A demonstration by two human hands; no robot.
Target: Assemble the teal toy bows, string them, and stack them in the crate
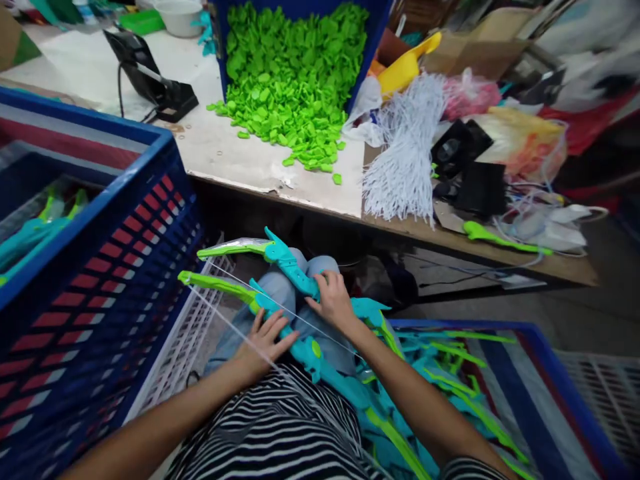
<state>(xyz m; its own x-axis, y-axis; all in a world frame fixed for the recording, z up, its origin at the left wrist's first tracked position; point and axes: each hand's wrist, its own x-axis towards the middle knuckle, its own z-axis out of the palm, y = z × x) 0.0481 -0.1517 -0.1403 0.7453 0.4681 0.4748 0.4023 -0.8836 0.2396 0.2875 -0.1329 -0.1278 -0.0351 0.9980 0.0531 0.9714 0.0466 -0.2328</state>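
Two toy bows with teal middles and lime green limbs lie across my lap, strung with thin white string. My left hand (267, 340) rests on the nearer toy bow (320, 367), fingers spread over its teal part. On the farther toy bow (287, 260), my right hand (333, 300) grips the teal section with bent fingers and thumb. Clear wrapping seems to cover that bow's green left limb. Its right part passes under my right wrist and shows again beyond it.
A blue crate (165, 193) at left holds more bows. Bows also fill a lined blue bin (540, 373) at right. On the table (240, 170), small green pieces (300, 93) spill from a blue container. White strings (407, 147) and a black stand (175, 100) are there too.
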